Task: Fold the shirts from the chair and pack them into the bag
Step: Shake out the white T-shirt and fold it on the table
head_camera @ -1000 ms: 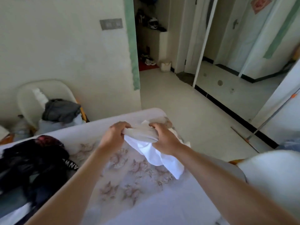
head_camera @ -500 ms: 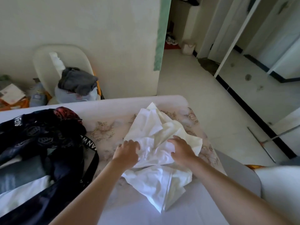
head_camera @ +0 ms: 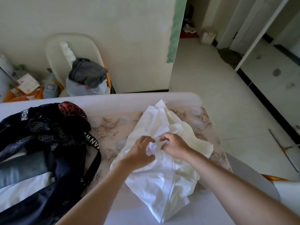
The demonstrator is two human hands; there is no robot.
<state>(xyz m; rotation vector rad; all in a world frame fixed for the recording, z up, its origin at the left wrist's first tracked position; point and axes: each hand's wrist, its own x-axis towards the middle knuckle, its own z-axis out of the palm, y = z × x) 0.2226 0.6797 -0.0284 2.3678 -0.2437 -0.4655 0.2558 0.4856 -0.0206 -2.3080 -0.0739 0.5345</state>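
Observation:
A crumpled white shirt (head_camera: 164,189) lies on the flowered table (head_camera: 110,127), spread from the far edge toward me. My left hand (head_camera: 141,153) and my right hand (head_camera: 175,146) sit close together at its middle, each pinching a bunch of the cloth. A dark patterned bag (head_camera: 40,135) lies open at the left of the table with folded white and blue-grey clothes inside. Behind the table, a cream chair (head_camera: 55,51) carries a grey garment (head_camera: 88,72) on top of a pale one.
Boxes, bottles and orange packaging (head_camera: 24,88) clutter the floor left of the chair. A wall corner stands behind the table, with tiled floor (head_camera: 211,98) and a doorway to the right. A second pale chair back (head_camera: 289,195) sits at my right.
The shirt went from bunched and lifted between my hands to laid out on the table. My hands then drew together at its middle and gathered the cloth.

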